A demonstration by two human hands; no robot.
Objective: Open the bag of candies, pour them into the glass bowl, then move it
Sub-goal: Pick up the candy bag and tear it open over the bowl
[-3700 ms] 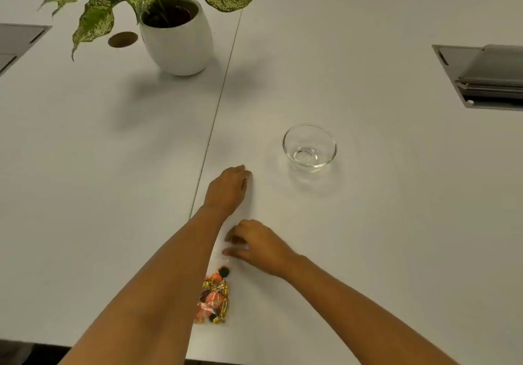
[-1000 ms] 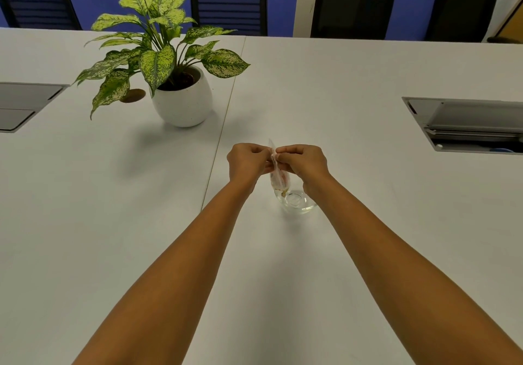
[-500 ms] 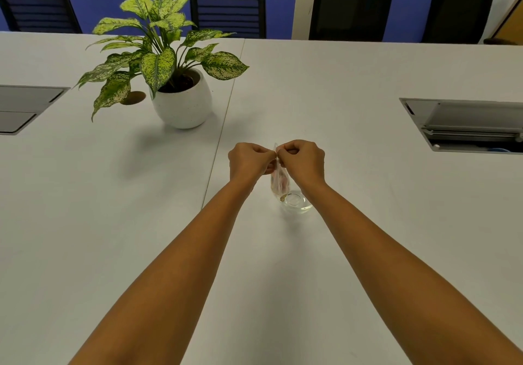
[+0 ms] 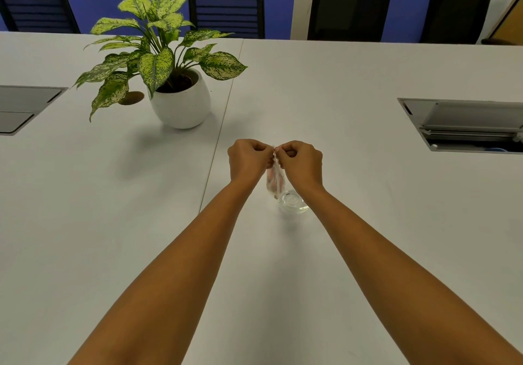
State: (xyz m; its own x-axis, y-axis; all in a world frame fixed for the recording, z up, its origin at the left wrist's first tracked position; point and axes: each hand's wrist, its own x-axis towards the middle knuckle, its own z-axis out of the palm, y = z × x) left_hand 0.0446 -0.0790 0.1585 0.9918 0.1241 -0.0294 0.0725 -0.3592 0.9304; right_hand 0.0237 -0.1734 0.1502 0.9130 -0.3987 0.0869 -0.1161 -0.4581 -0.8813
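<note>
Potted plant (image 4: 169,81) (white pot) on table (image 4: 113,223)

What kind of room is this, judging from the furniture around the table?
Probably an office meeting room. A long white conference table has flip-up cable boxes set into its top, black mesh office chairs line its far side, and a potted plant decorates it.

I have both forearms stretched forward, left hand (image 4: 246,160) and right hand (image 4: 301,161) fisted knuckle to knuckle, thumbs and forefingers seemingly pinched together; the fingertips are hidden.
</note>
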